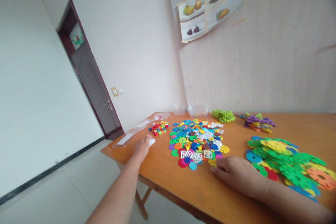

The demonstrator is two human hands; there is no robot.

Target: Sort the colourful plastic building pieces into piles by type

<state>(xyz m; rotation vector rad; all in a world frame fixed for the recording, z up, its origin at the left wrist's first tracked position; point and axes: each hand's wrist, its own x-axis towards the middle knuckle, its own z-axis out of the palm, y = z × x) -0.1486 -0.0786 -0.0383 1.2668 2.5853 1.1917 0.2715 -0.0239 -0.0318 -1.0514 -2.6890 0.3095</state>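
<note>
- Around the hands, we see piles on a table [173, 189]: a middle pile [194, 143] of coloured discs and white lattices, small blocks [159, 128] to its left, and a right pile [291, 161] of larger discs.
- Beyond lie green pieces [223, 116] and, to their right, purple pieces [259, 121].
- The left hand [142, 148] is at the table's left part, just beside white pieces [152, 142]; its fingers are bent, and we cannot tell whether it grips them.
- The right hand [235, 173] lies between the middle and right piles, fingers curled, near a yellow disc [212, 163] — its grip is hidden from us. Its forearm stands before part of the right pile.
- The near edge slants down rightward from the left corner; we note wood surface between the left hand and the middle pile, and along the front.
- At the wall stand two clear tubs — a left tub [180, 109] and a right tub [198, 112]; their contents are too faint for us to name.
</note>
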